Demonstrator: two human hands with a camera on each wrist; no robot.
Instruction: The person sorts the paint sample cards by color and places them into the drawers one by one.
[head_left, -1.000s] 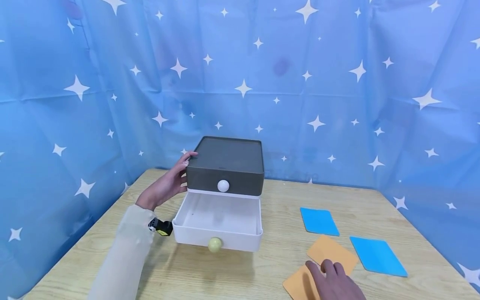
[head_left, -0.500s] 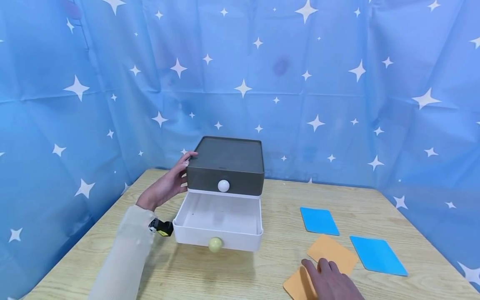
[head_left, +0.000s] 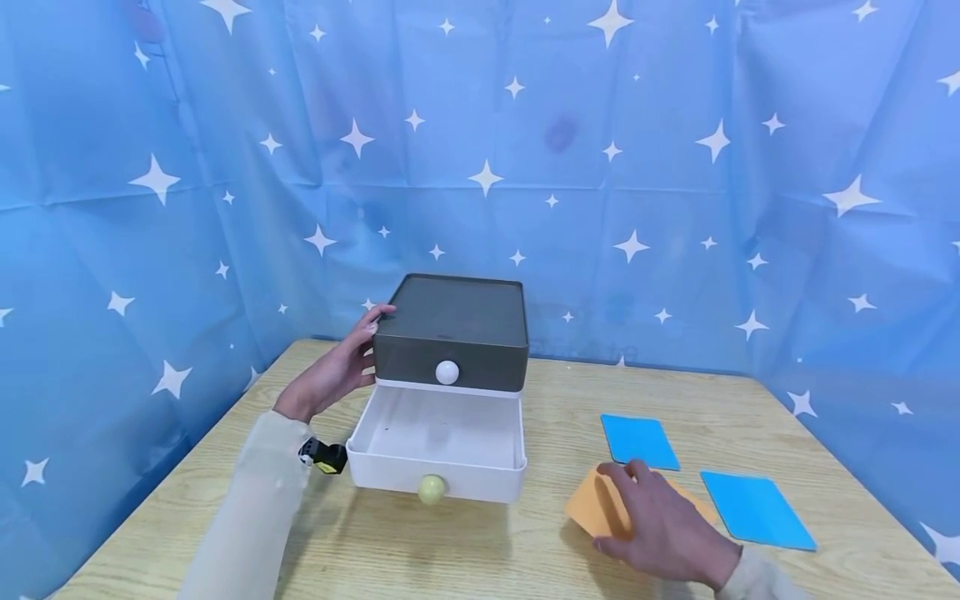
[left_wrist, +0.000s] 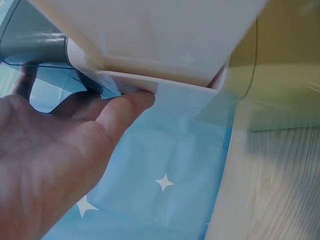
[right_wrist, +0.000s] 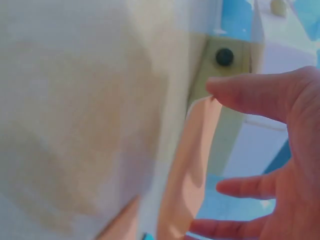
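Observation:
A two-drawer cabinet (head_left: 452,360) with a dark grey top stands on the table, its white lower drawer (head_left: 438,475) pulled out. My left hand (head_left: 333,371) rests on the cabinet's left side, one finger reaching over the top edge; in the left wrist view the thumb touches a white edge. At right, my right hand (head_left: 663,525) grips an orange square card (right_wrist: 192,170) by its edges, thumb at one side and fingers at the other. A second orange card (head_left: 693,500) lies mostly hidden beneath that hand. Two blue square cards, one farther back (head_left: 640,442) and one to the right (head_left: 757,510), lie flat.
The upper drawer has a white round knob (head_left: 447,372), the lower one a pale green knob (head_left: 432,490). A blue curtain (head_left: 487,125) with white stars surrounds the wooden table (head_left: 570,392) at the back and sides.
My right hand has moved up and forward, its thumb coming into view, and the nearer orange card has tilted up off the table. The left hand and the cabinet stay as they were.

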